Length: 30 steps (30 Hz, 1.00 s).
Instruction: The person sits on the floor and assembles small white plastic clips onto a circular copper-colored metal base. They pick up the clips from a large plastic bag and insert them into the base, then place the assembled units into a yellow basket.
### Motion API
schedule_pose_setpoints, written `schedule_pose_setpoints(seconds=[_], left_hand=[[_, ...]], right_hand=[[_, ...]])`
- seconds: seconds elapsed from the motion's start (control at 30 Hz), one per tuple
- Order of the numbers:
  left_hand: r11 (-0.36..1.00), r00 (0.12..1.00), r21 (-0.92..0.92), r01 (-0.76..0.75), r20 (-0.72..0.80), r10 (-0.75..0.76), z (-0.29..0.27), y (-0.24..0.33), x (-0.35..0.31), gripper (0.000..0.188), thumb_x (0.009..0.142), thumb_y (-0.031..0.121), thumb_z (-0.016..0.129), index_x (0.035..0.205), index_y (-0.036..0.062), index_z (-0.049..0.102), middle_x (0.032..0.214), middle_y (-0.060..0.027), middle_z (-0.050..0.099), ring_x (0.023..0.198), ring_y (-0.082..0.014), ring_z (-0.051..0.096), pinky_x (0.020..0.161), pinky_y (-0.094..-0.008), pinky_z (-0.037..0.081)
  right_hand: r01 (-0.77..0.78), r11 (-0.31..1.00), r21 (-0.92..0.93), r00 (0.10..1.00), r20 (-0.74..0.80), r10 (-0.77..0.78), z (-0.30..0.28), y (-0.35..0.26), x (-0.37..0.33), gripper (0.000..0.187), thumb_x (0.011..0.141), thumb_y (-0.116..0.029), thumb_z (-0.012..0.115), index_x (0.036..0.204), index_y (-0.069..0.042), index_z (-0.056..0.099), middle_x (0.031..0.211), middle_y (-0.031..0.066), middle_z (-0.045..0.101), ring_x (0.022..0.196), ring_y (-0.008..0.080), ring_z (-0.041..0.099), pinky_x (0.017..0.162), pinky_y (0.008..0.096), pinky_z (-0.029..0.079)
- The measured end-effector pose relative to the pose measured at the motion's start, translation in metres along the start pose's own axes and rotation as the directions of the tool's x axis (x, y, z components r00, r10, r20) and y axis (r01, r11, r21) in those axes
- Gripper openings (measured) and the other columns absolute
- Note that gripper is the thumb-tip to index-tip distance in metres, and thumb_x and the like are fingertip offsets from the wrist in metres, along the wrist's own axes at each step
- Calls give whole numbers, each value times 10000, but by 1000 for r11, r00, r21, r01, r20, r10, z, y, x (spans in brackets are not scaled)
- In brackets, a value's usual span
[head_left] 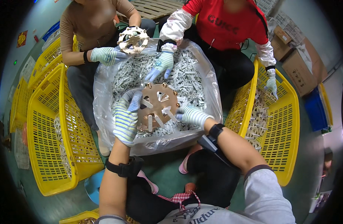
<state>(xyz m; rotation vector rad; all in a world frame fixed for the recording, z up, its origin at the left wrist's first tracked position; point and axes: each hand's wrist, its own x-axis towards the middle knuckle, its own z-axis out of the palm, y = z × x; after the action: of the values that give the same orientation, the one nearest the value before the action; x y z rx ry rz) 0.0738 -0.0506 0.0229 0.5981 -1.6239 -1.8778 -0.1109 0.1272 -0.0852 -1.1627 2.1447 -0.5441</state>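
The left hand, in a striped glove, is closing firmly on the left rim of a round copper-coloured plate, its thumb pressing the upper face. The plate is sitting at the centre of the frame, over the loose pale strips that are filling a plastic-lined container. The grip is taking only the edge, presumably to leave the face exposed; several strips are lying there, and a near-level attitude is probably keeping them from sliding. The right hand is holding its fingers partly curled at the plate's right edge; whether it is pinching a strip cannot be determined. At the upper left, a co-worker's gloved hand is supporting a second round plate with cut-outs, while at upper centre another co-worker's hand is reaching into the strips. Yellow baskets are standing at left and right, containing small metallic-looking pieces; their position beside the container appears to be keeping those contents apart from the strips, yet near the workers.
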Motion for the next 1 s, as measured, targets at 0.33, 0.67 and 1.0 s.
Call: schedule_pose_setpoints(seconds=[0.33,0.67,1.0], left_hand=[[974,992,-189,122,51,-114,-10,-9,1,314,844,158,711,1109,28,606,845,-28,620,748,-111,589,692,-237,480],[996,992,30,78,95,-81,-15,-14,-2,231,885,193,658,1004,-3,635,823,-47,646,749,-111,592,706,-249,483],[987,974,153,55,207,-86,8,-12,-9,323,872,113,569,1157,-38,555,868,-69,641,749,-110,603,703,-262,514]], right_hand=[[-96,883,-459,978,121,170,38,3,13,329,827,-253,593,1055,-44,706,1066,197,687,987,348,668,856,441,519],[151,989,2,839,-529,-127,-37,-31,2,290,861,-285,634,996,-27,634,963,167,656,890,318,633,807,410,502],[621,779,-86,644,-511,-569,-41,-109,-44,216,793,-258,693,962,-126,720,1280,140,544,1243,362,436,1066,478,297]])
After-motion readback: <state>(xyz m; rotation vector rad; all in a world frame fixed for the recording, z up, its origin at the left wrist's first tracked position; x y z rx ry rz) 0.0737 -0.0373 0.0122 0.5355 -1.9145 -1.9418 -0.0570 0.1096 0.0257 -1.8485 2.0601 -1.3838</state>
